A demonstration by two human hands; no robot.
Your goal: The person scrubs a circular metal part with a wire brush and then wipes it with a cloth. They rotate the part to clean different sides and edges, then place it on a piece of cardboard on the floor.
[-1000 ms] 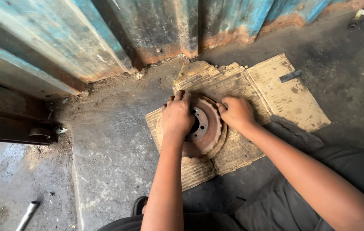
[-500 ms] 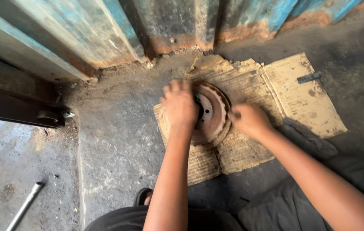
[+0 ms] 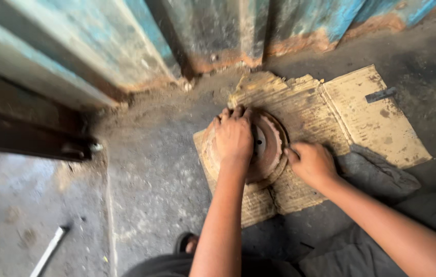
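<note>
Worn cardboard point(image 3: 366, 118) covers the gritty concrete floor point(image 3: 151, 174), where the left hand point(image 3: 234, 137) lies spread over a rusty brake drum point(image 3: 268, 149) while the right hand point(image 3: 312, 163), fingers curled, touches its right rim.

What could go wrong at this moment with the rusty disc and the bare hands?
The left hand lies flat over the rusty metal disc, so rust or a rough rim may scrape skin. The right hand sits at the disc's lower edge on torn cardboard; its fingers might get pinched if the disc drops or slides.
</note>
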